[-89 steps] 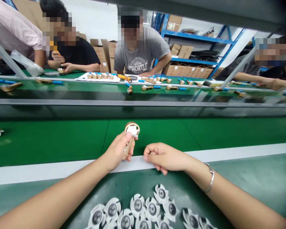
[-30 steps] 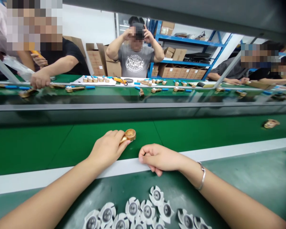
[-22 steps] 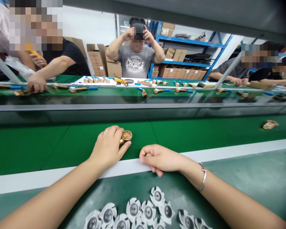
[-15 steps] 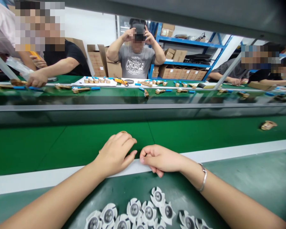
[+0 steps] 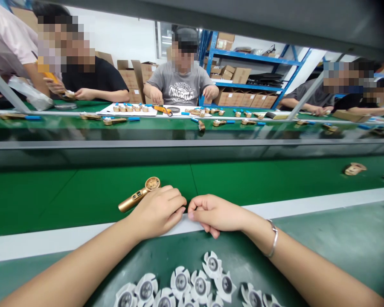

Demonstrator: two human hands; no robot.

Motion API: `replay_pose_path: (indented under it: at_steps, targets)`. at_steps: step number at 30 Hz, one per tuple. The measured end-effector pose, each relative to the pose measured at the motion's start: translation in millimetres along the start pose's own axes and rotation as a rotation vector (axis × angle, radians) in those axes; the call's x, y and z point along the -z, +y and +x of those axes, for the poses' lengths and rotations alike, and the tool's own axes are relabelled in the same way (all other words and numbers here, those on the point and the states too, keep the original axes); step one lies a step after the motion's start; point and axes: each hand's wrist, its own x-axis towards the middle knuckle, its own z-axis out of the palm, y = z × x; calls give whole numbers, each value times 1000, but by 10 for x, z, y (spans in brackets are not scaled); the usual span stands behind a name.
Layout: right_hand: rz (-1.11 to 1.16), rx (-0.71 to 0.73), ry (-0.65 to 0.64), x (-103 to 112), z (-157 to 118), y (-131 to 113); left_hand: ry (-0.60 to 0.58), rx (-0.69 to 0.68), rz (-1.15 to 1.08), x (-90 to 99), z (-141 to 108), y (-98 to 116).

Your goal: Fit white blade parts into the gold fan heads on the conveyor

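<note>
My left hand (image 5: pixel 158 211) rests over the near edge of the green belt, its fingers loosely bent and the thumb a little apart, with nothing visible in it. Just beyond its knuckles lies a gold handheld fan body (image 5: pixel 132 201), with a round open head and buttons on its handle. The hand covers a little of the head's lower side; I cannot tell whether they touch. My right hand (image 5: pixel 213 213), a silver bracelet on its wrist, is closed at the belt's edge, thumb against curled index finger. Nothing shows in it. Several white fan blades (image 5: pixel 181 281) lie on the worktop between my forearms.
A gold part (image 5: pixel 355 169) sits on the green belt (image 5: pixel 92 192) at right. Beyond a grey rail (image 5: pixel 192 143), a second belt carries gold fan bodies with blue strips (image 5: pixel 118 121). Co-workers sit across, including one in a grey shirt (image 5: pixel 182 87). A grey beam hangs overhead.
The gold fan body, mostly hidden behind my left hand before, now shows to its left. The near belt has shifted left and the far one right. The co-worker opposite has lowered both hands.
</note>
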Motion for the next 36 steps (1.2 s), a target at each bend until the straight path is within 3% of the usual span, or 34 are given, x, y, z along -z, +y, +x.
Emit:
replay_pose_path:
  at_steps: [18, 21, 28, 32, 36]
  targets:
    - [-16, 75, -27, 47, -28, -7, -7, 3, 4, 10, -8, 8]
    - [-52, 159, 100, 94, -20, 16, 0, -12, 11, -10, -26, -29]
    - [-287, 459, 620, 182, 71, 143, 8, -39, 14, -62, -63, -118]
    - [-404, 516, 765, 237, 98, 186, 16, -24, 20, -82, -60, -136]
    - [-460, 517, 816, 278, 127, 221, 14, -9, 14, -96, -52, -147]
